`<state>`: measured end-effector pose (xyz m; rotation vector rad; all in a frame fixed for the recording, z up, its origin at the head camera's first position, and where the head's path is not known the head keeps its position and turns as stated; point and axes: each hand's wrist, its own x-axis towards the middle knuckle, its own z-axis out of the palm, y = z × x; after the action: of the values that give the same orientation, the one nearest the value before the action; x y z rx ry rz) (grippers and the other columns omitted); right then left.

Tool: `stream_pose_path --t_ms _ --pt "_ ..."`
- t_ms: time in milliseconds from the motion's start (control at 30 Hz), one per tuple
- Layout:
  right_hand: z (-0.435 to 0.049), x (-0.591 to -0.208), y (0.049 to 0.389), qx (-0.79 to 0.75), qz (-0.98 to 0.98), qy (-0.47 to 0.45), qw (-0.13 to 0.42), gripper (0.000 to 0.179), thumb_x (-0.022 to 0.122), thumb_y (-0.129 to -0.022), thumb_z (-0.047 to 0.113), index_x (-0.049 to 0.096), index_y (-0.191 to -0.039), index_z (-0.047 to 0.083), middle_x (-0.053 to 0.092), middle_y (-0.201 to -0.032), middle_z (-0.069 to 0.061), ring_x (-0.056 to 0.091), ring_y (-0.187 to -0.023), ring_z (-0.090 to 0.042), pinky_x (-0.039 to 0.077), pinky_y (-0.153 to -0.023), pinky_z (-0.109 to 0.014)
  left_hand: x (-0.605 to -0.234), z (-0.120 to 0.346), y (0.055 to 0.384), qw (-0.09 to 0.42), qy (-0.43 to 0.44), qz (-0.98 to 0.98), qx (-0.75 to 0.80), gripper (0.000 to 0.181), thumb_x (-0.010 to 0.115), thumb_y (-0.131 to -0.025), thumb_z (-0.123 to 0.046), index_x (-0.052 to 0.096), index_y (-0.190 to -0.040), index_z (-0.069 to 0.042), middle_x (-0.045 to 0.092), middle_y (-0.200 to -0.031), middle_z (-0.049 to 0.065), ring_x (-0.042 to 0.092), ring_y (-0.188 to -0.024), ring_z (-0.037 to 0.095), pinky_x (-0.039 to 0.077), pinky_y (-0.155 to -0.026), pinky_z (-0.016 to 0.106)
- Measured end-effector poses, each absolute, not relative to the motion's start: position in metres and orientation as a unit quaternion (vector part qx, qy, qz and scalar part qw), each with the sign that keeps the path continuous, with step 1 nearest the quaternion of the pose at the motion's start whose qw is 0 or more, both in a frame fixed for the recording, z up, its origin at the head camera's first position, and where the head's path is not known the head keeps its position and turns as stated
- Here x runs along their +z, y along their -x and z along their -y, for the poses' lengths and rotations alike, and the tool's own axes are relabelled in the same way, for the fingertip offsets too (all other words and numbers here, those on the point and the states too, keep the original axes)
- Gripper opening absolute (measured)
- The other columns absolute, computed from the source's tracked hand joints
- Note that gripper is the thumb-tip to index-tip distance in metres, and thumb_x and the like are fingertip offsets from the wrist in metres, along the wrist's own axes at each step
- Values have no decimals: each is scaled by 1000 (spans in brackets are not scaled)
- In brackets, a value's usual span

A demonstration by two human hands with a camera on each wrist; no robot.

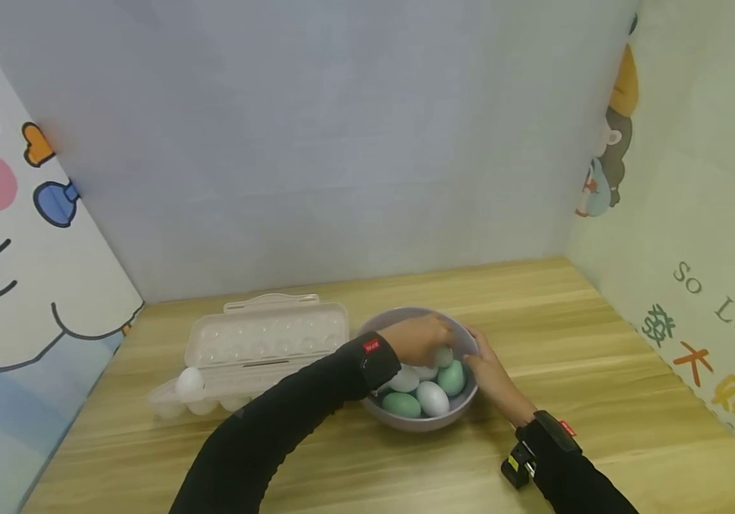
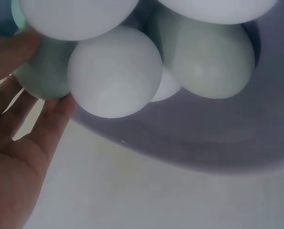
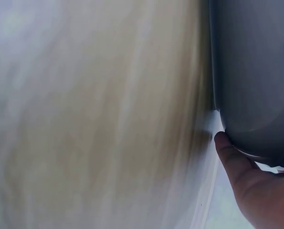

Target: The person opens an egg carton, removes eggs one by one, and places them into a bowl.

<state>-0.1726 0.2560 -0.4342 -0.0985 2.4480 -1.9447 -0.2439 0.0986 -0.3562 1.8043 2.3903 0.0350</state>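
Observation:
A grey-purple bowl [image 1: 415,424] holds several white and green eggs. My left hand [image 1: 420,340] reaches into it from above. In the left wrist view, the thumb and fingers of that hand pinch a green egg [image 2: 48,71] beside a white egg [image 2: 115,72]. At the bowl's right side, my right hand [image 1: 494,377] grips the rim. The right wrist view has the dark outer wall of the bowl [image 3: 256,71] with a digit pressed against it. Part of the pinched egg is hidden by fingers.
Left of the bowl lies an opened clear plastic egg carton [image 1: 267,335], partly behind my left forearm. One white egg [image 1: 190,382] sits at its left end. Printed panels stand at both sides of the wooden table [image 1: 367,471], with a plain grey wall [image 1: 342,178] behind.

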Motion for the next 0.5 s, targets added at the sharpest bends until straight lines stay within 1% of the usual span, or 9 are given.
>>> stream_pose_path --t_ms 200,367,500 --pt "-254 -432 174 -618 -785 28 15 51 29 -88 -1 18 -137 7 15 -144 -20 11 -131 -39 12 -105 -56 -354 -93 241 66 -573 -817 11 38 68 -75 -9 57 -112 -9 56 -115 3 45 -111 19 33 -98 26" --pt "-253 -431 173 -622 -782 32 14 51 29 -87 -2 19 -137 5 15 -144 -22 11 -131 -39 11 -105 -55 -351 -82 241 48 -573 -817 36 39 66 -78 -11 55 -116 -12 55 -119 0 43 -115 17 30 -100 27" --pt "-256 -433 170 -621 -784 26 15 50 30 -88 0 19 -137 6 16 -144 -20 11 -131 -37 10 -105 -55 -336 -58 241 46 -551 -831 58 44 66 -78 -12 52 -120 -14 53 -122 0 44 -115 16 34 -98 29"
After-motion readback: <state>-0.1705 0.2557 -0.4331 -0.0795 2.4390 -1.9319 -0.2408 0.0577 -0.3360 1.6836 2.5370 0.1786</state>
